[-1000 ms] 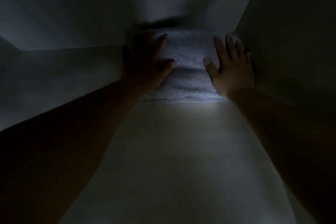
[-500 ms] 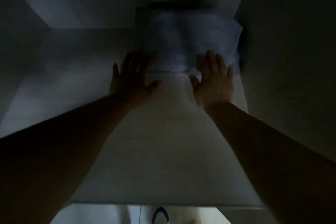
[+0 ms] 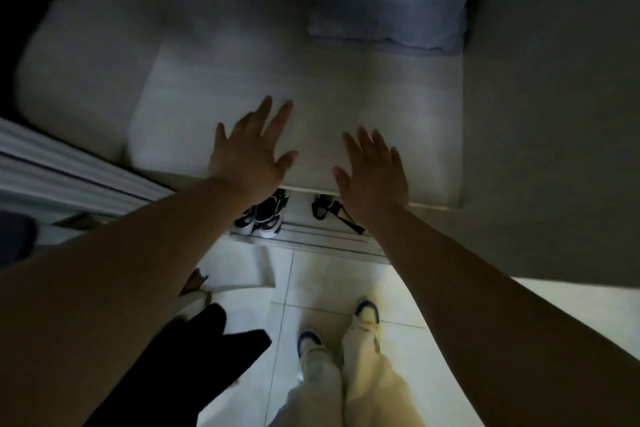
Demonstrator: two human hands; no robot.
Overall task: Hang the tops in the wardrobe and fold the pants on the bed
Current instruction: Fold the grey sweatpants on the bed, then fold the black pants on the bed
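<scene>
A folded grey-blue garment [image 3: 394, 0] lies at the back right of a white wardrobe shelf [image 3: 242, 87], against the right wall. My left hand [image 3: 251, 152] hovers flat over the shelf's front edge, fingers spread and straight, holding nothing. My right hand [image 3: 374, 170] is level with it a little to the right, also flat with spread fingers and empty. Both hands are well clear of the folded garment.
Shoes [image 3: 263, 215] stand on a lower level under the shelf edge. A dark garment [image 3: 194, 357] hangs at lower left. The wardrobe's right side panel [image 3: 554, 114] rises beside the shelf. My feet [image 3: 367, 314] stand on pale floor tiles. A sliding-door track [image 3: 69, 166] runs at left.
Both hands let go of the folded garment and drew back toward the shelf's front edge. The garment stays at the back right. The view pulled back, showing floor and shoes.
</scene>
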